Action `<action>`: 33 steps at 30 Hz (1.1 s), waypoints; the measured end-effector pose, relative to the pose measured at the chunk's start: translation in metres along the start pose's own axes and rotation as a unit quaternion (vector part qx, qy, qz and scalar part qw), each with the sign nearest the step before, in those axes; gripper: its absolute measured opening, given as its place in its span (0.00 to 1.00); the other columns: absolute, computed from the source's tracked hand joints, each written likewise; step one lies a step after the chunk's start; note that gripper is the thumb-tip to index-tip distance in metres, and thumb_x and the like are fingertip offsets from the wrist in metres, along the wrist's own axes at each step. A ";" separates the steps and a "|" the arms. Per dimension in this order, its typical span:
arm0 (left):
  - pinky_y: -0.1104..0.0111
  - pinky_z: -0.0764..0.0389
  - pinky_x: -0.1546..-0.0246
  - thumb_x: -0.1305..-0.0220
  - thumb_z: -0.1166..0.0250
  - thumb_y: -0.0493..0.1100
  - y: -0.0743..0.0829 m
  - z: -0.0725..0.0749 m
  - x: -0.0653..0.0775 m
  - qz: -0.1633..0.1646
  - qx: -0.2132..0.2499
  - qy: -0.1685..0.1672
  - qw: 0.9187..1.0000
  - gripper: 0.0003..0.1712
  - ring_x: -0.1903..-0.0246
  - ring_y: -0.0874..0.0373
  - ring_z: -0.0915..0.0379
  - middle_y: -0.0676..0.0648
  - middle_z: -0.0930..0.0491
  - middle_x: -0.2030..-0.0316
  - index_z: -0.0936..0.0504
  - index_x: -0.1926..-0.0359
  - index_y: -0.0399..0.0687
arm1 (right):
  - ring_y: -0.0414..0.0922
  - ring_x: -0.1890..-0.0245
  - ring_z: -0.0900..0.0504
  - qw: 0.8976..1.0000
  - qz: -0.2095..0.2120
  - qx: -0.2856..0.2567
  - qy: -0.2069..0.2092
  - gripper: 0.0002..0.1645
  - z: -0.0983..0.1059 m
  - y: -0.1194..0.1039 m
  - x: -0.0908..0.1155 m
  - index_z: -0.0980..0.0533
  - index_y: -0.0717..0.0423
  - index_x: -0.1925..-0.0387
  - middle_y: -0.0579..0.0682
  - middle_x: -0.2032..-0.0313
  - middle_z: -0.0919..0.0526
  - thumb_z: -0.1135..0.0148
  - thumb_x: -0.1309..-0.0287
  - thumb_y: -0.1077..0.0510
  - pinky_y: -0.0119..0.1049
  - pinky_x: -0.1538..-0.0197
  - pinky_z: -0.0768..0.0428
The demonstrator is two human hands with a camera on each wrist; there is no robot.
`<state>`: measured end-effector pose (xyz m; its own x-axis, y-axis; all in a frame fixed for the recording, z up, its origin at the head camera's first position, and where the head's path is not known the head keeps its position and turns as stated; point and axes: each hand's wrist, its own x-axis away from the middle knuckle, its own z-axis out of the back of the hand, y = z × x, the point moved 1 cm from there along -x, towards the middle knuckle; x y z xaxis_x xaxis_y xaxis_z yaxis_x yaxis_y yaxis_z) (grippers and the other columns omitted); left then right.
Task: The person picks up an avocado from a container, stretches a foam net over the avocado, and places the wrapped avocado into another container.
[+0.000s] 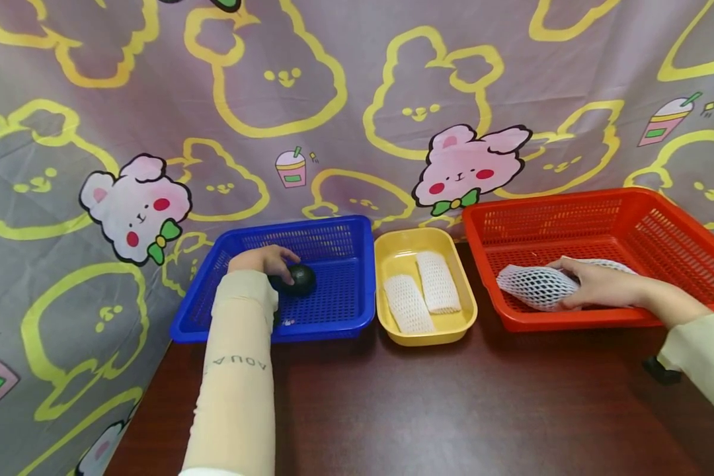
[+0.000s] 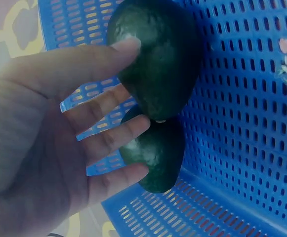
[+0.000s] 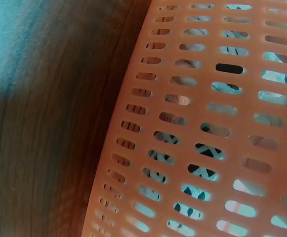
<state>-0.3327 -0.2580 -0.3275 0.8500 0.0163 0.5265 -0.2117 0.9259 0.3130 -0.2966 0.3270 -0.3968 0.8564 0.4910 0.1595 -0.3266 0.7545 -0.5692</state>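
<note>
Left hand [image 1: 268, 259] — fingers spread, uncurled — at two dark-green avocados [image 2: 155, 64], blue basket [image 1: 342, 287]. Right hand [image 1: 603, 284] grips a net-sleeved item [image 1: 532, 287] inside red basket [image 1: 547, 228].

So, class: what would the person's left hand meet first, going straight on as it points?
The left hand would probably meet a dark-green, rounded fruit in the blue perforated plastic basket; whether they touch is unclear.

There's room to pass along the near side of the table [image 1: 428, 410], but the blue basket [image 1: 327, 332], yellow tray [image 1: 431, 339] and red basket [image 1: 595, 320] wall off the back, space behind the red mesh [image 3: 205, 76] hard to judge.
</note>
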 end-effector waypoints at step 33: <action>0.45 0.33 0.35 0.39 0.24 0.44 0.017 -0.014 -0.005 -0.001 -0.064 0.011 0.998 0.41 0.31 0.37 0.39 0.34 0.35 0.29 0.30 0.27 0.47 | 0.49 0.54 0.21 1.000 -0.003 -0.011 -0.013 0.45 0.007 -0.012 0.013 0.33 0.64 0.30 0.61 0.43 0.24 0.23 0.44 0.53 0.36 0.59 0.18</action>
<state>-0.3335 -0.2371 -0.3361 0.8609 0.0218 0.5084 -0.1480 0.9666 0.2092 -0.2842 0.3273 -0.3820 0.8472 0.4984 0.1841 -0.3124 0.7475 -0.5862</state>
